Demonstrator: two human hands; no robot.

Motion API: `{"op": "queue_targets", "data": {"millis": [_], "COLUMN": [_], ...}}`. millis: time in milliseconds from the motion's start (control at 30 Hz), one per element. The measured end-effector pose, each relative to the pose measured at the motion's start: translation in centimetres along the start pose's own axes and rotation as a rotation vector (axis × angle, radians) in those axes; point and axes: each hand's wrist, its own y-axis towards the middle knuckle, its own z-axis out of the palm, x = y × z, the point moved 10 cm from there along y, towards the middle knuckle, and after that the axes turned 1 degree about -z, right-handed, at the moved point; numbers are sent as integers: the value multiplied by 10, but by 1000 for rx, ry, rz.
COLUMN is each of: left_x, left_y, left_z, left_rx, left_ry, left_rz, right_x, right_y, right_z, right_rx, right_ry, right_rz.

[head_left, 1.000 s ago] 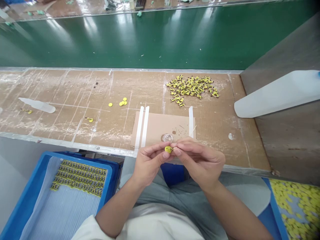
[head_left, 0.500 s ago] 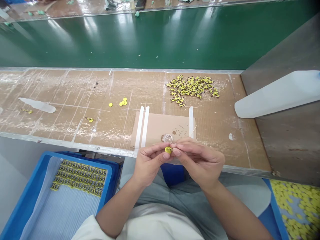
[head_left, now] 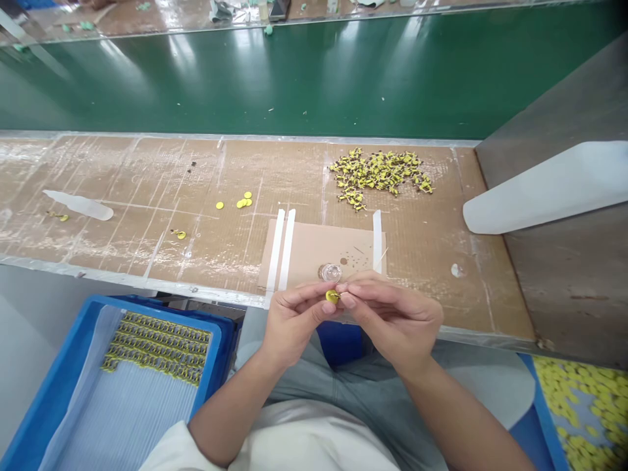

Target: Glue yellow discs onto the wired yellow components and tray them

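Close to the table's front edge, my left hand [head_left: 294, 322] pinches a round yellow disc [head_left: 332, 296] between thumb and fingertips. My right hand [head_left: 397, 317] meets it from the right, its thumb and fingers pressed on a small dark and pale piece at the disc's right side; its exact shape is too small to tell. Just beyond the fingertips, a small clear round dish [head_left: 331, 272] rests on a cardboard sheet [head_left: 318, 245] with white tape strips. A pile of small yellow and dark figures [head_left: 377, 171] lies farther back.
Loose yellow discs [head_left: 241, 203] lie left of the sheet. A blue tray [head_left: 93, 366] at lower left holds rows of yellow-dark pieces; a blue bin [head_left: 547, 415] at lower right holds yellow discs. A white bottle-like object [head_left: 544, 190] juts in from the right. Behind runs a green surface [head_left: 294, 78].
The whole view has shifted slightly. The yellow disc is turned a little between my fingertips; both hands keep nearly the same pose.
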Motion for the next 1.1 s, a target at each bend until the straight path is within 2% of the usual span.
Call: {"op": "queue_targets", "data": {"millis": [867,1100], "left_x": [-2,-5], "left_y": [-1,0], "left_z": [0,-4], "left_rx": [22,-15], "left_ry": [56,102], "left_rz": [38,53], "right_x": [-3,-16], "right_y": [0,-4], "right_z": [0,-2], "right_rx": [-24,-19], "right_ry": [-8,41], "right_rz": [63,203]}}
